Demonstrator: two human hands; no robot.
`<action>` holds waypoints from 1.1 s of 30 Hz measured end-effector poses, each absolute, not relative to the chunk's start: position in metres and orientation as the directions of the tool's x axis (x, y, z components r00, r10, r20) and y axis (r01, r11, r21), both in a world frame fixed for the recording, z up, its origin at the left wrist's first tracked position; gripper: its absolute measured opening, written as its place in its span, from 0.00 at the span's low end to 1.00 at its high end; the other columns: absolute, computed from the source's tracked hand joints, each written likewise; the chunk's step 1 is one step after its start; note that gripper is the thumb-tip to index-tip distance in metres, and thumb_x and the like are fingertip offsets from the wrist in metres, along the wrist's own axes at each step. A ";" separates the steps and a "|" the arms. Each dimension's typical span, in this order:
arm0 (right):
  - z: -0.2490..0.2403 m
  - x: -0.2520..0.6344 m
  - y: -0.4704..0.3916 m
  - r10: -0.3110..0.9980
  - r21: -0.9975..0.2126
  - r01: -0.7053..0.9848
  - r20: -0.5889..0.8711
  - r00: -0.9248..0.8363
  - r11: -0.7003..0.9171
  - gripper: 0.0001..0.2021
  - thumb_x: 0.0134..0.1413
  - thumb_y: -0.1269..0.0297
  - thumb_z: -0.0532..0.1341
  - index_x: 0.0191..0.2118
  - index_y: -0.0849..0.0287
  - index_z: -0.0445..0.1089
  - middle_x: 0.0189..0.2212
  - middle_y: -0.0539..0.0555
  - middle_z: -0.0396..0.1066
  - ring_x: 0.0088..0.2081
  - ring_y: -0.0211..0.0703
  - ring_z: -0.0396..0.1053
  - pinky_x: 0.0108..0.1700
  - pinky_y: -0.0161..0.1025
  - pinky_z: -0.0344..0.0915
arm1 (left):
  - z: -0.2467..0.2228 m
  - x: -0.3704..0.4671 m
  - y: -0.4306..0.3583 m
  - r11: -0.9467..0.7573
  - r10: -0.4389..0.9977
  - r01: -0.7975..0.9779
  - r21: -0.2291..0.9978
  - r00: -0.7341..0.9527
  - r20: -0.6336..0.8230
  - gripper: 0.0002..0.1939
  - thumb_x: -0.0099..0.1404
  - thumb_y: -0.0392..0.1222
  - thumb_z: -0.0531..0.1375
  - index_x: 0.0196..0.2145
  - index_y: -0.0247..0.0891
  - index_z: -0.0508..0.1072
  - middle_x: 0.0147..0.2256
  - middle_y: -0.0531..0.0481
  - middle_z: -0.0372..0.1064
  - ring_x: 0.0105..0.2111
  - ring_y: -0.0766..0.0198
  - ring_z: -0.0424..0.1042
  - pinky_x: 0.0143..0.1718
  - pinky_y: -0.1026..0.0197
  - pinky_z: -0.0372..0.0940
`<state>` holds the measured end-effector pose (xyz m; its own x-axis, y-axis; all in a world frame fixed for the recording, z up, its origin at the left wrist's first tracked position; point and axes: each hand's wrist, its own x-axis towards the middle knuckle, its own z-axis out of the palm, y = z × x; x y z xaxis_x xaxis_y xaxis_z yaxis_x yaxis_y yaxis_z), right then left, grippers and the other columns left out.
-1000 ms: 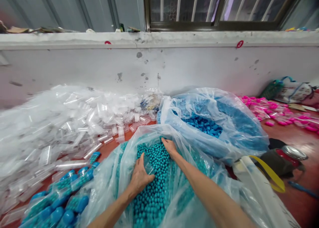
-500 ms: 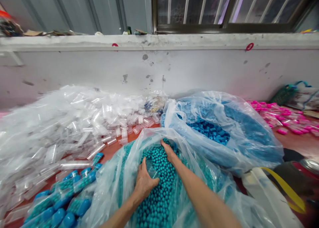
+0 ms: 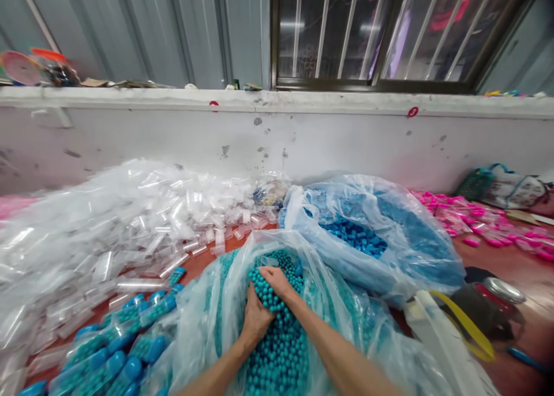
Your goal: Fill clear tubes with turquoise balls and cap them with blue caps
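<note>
Round teal beads fill a clear plastic bag whose mouth gapes in front of me. Inside it, my left hand is curled around what looks like a small clear plastic container packed with beads; its walls are hardly visible. My right hand reaches over from the right, fingers bent and pressed onto the beads at the top of that container. Both hands are close together, thumbs and fingertips partly hidden by beads. To the left lie several clear containers with beads and blue caps.
Empty clear containers pile up at the left. Behind the bead bag, a second bag holds blue caps. Pink-capped pieces lie farther right. A white bag with a yellow strap and a dark-red metal-topped object stand nearer.
My hands were apart over the beads with a clear container between them; now they have come together around a bead-filled mass. The camera view has tilted up slightly.
</note>
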<state>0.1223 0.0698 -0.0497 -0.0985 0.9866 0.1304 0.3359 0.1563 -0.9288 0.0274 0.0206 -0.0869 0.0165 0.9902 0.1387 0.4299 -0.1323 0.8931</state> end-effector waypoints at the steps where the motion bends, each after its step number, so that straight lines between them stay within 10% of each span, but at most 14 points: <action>1: -0.049 0.119 0.064 0.981 -0.919 0.353 0.140 -0.131 0.178 0.12 0.52 0.62 0.55 0.38 0.59 0.73 0.37 0.54 0.72 0.42 0.44 0.67 0.49 0.39 0.60 | -0.089 0.026 0.020 -0.165 0.986 0.415 0.895 0.056 0.156 0.41 0.48 0.37 0.59 0.58 0.40 0.47 0.55 0.43 0.56 0.56 0.49 0.53 0.56 0.48 0.51; 7: -0.032 0.123 0.050 0.954 -0.798 0.549 0.104 -0.281 0.248 0.17 0.56 0.62 0.51 0.50 0.62 0.64 0.49 0.60 0.64 0.51 0.44 0.61 0.52 0.40 0.56 | -0.091 0.021 0.021 -0.214 0.975 0.368 0.905 0.142 0.173 0.42 0.49 0.42 0.60 0.59 0.41 0.45 0.54 0.45 0.57 0.56 0.52 0.54 0.57 0.49 0.48; 13: -0.012 0.177 0.005 0.964 -0.737 0.628 0.128 -0.234 0.250 0.15 0.58 0.65 0.46 0.35 0.61 0.70 0.33 0.55 0.71 0.37 0.41 0.67 0.42 0.36 0.60 | -0.085 0.019 0.018 -0.189 0.973 0.197 0.962 0.170 0.156 0.53 0.48 0.44 0.62 0.60 0.37 0.30 0.55 0.43 0.56 0.55 0.57 0.56 0.58 0.51 0.48; 17: -0.014 0.214 -0.061 0.854 -0.479 0.773 -0.086 -0.513 0.416 0.08 0.52 0.64 0.53 0.30 0.56 0.70 0.29 0.53 0.71 0.32 0.42 0.67 0.35 0.34 0.58 | -0.081 0.018 0.014 -0.162 0.979 0.176 0.971 0.153 0.135 0.52 0.49 0.42 0.63 0.61 0.39 0.31 0.55 0.44 0.56 0.55 0.57 0.56 0.58 0.51 0.47; 21: -0.016 0.245 -0.096 0.853 -0.330 0.885 -0.299 -0.427 0.328 0.08 0.47 0.67 0.54 0.25 0.56 0.70 0.27 0.56 0.72 0.29 0.43 0.67 0.30 0.35 0.57 | -0.083 0.017 0.014 -0.136 0.981 0.192 0.972 0.162 0.106 0.53 0.49 0.43 0.63 0.61 0.38 0.30 0.58 0.43 0.50 0.57 0.58 0.53 0.58 0.53 0.46; 26: -0.024 0.240 -0.067 0.912 -0.482 0.866 -0.281 -0.299 0.135 0.11 0.45 0.71 0.52 0.18 0.56 0.67 0.20 0.52 0.69 0.25 0.40 0.65 0.28 0.34 0.56 | -0.084 0.014 0.013 -0.172 0.968 0.213 0.962 0.216 0.125 0.53 0.49 0.44 0.63 0.61 0.39 0.31 0.59 0.44 0.48 0.58 0.57 0.51 0.59 0.51 0.45; 33: -0.063 0.175 -0.002 0.986 -0.766 0.633 -0.008 0.168 -0.114 0.15 0.50 0.69 0.50 0.41 0.67 0.67 0.44 0.65 0.65 0.48 0.50 0.61 0.52 0.40 0.53 | -0.086 0.010 0.014 -0.212 0.939 0.287 0.934 0.326 0.113 0.55 0.46 0.44 0.64 0.61 0.33 0.31 0.60 0.39 0.44 0.59 0.54 0.46 0.59 0.51 0.42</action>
<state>0.1748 -0.0016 -0.0630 0.1684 0.9857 -0.0077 0.6331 -0.1141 -0.7656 0.0095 0.0142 -0.0856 0.3256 0.9387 0.1133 0.2874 -0.2125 0.9339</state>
